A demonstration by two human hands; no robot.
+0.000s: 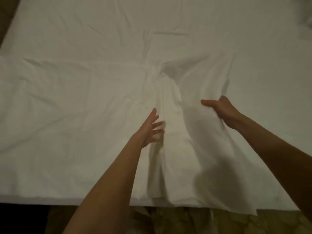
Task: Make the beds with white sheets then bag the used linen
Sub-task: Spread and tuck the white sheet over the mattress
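Observation:
A white sheet (76, 107) lies spread over the bed, which fills most of the head view. It is bunched into long folds (168, 102) down the middle and hangs a little past the near edge. My left hand (152, 130) reaches into the central fold with its fingers spread and straight. To the right, my right hand (221, 109) grips a raised handful of the sheet, its thumb out to the left and its fingers hidden under the cloth.
The bed's near edge (50, 199) runs across the bottom. Below it is a patterned brownish floor (185, 222). A dark strip of floor (6, 17) shows at the far left. A rumpled white shape (307, 19) sits at the top right corner.

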